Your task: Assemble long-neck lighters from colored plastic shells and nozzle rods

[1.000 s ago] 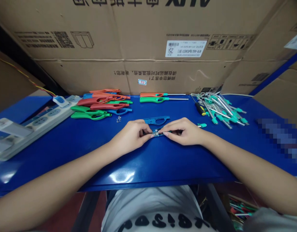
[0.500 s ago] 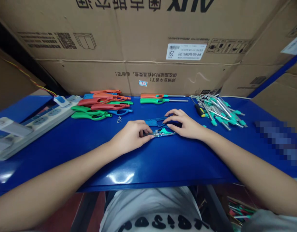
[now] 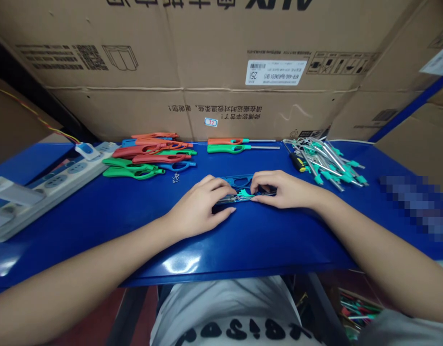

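Note:
An opened stick lighter (image 3: 227,198) lies in front of me, its inner parts and teal trigger (image 3: 245,194) exposed. My left hand (image 3: 203,204) is over its rear end; the fingers rest along the far side and the thumb is held apart on the near side. My right hand (image 3: 284,189) pinches the lighter's front part near the trigger, thumb against the near side. The fingertips hide most of the metal tube there. Just behind lies a blue handle shell (image 3: 242,181), partly covered by the right fingers.
Several coloured handle shells (image 3: 152,158) are piled back left beside small screws (image 3: 175,178) and a power strip (image 3: 58,185). Two lighters (image 3: 226,149) lie at the back. A screwdriver (image 3: 297,162) and metal tubes with teal parts (image 3: 329,163) lie right. Cardboard (image 3: 214,72) stands behind.
My left thumb has come away from the lighter, and the fingers have straightened. My right fingers have moved down from the blue shell and closed at the lighter's front part.

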A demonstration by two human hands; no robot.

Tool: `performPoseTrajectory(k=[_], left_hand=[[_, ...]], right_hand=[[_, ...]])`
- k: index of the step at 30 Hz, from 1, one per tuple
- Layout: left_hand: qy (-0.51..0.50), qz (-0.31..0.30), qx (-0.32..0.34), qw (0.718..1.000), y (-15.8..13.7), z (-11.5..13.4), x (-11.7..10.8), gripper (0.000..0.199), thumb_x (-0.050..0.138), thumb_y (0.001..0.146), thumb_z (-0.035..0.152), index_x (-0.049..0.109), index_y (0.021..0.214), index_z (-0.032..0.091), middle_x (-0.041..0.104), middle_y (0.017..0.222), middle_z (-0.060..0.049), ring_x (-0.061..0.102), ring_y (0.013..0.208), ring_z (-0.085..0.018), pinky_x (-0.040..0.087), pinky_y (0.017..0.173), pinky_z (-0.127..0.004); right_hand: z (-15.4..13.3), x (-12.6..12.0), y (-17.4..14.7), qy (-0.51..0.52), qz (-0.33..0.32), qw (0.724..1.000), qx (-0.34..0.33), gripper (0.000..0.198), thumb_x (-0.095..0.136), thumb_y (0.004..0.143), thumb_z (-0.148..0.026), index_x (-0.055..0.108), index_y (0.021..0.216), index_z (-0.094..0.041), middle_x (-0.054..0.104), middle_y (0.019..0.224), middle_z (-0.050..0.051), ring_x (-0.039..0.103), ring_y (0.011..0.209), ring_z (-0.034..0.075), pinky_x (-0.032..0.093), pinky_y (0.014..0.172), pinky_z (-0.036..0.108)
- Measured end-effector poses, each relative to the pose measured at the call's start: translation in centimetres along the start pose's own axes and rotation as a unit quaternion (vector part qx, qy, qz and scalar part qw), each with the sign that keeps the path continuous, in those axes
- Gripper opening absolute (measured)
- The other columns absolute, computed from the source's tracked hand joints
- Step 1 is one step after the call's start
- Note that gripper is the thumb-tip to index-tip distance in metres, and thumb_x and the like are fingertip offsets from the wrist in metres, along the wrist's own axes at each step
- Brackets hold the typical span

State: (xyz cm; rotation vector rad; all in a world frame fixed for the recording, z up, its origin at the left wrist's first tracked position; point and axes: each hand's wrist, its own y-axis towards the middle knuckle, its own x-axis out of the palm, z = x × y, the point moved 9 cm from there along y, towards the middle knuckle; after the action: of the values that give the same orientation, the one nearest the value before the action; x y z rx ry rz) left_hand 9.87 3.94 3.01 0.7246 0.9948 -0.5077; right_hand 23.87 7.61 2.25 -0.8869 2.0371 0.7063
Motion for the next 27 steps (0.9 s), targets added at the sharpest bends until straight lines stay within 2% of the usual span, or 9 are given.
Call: performPoseTrajectory(k=[3, 7, 12, 20, 27], left_hand=[[-0.006, -0.03, 0.036, 0.999, -0.2, 0.8, 0.9, 0.034, 0.06, 0.097, 0.033, 0.062, 0.13, 0.025, 0.062, 0.133, -0.009, 0.054, 0.126, -0.027, 0.041, 0.109, -0.046], [-0.016, -0.057, 0.033, 0.998, -0.3, 0.6, 1.8, 0.038, 0.056, 0.1, 0.035, 0.057, 0.136, 0.025, 0.057, 0.143, -0.01, 0.052, 0.133, -0.027, 0.04, 0.112, -0.046], [-0.022, -0.063, 0.027, 0.997, -0.2, 0.3, 2.0, 0.036, 0.054, 0.1, 0.035, 0.059, 0.134, 0.024, 0.057, 0.143, -0.011, 0.052, 0.133, -0.027, 0.041, 0.112, -0.046], [-0.04, -0.044, 0.043, 0.997, -0.1, 0.5, 1.8, 0.036, 0.053, 0.1, 0.028, 0.056, 0.136, 0.023, 0.059, 0.136, -0.011, 0.053, 0.128, -0.025, 0.044, 0.111, -0.044], [-0.035, -0.05, 0.04, 0.997, -0.1, 0.3, 2.2, 0.033, 0.052, 0.101, 0.029, 0.06, 0.133, 0.022, 0.057, 0.138, -0.011, 0.052, 0.13, -0.026, 0.043, 0.112, -0.045]], right_hand=[[0.2, 0.1, 0.1, 0.013, 0.005, 1.0, 0.003, 0.01, 0.066, 0.091, -0.028, 0.067, 0.093, -0.019, 0.066, 0.09, 0.004, 0.055, 0.071, 0.013, 0.043, 0.064, 0.026], [0.4, 0.1, 0.1, 0.022, 0.001, 1.0, 0.018, 0.011, 0.067, 0.09, -0.029, 0.067, 0.092, -0.018, 0.066, 0.09, 0.004, 0.055, 0.07, 0.013, 0.043, 0.063, 0.026], [0.1, 0.0, 0.0, 0.025, -0.003, 1.0, 0.017, 0.011, 0.062, 0.093, -0.026, 0.069, 0.093, -0.018, 0.068, 0.093, 0.005, 0.06, 0.078, 0.015, 0.045, 0.067, 0.026], [0.1, 0.1, 0.2, 0.012, -0.004, 1.0, 0.021, 0.007, 0.062, 0.091, -0.021, 0.068, 0.092, -0.017, 0.069, 0.093, 0.005, 0.06, 0.078, 0.015, 0.044, 0.066, 0.025], [0.0, 0.0, 0.1, -0.003, -0.006, 1.0, 0.016, 0.007, 0.062, 0.091, -0.02, 0.068, 0.093, -0.018, 0.069, 0.093, 0.005, 0.061, 0.081, 0.015, 0.045, 0.07, 0.026]])
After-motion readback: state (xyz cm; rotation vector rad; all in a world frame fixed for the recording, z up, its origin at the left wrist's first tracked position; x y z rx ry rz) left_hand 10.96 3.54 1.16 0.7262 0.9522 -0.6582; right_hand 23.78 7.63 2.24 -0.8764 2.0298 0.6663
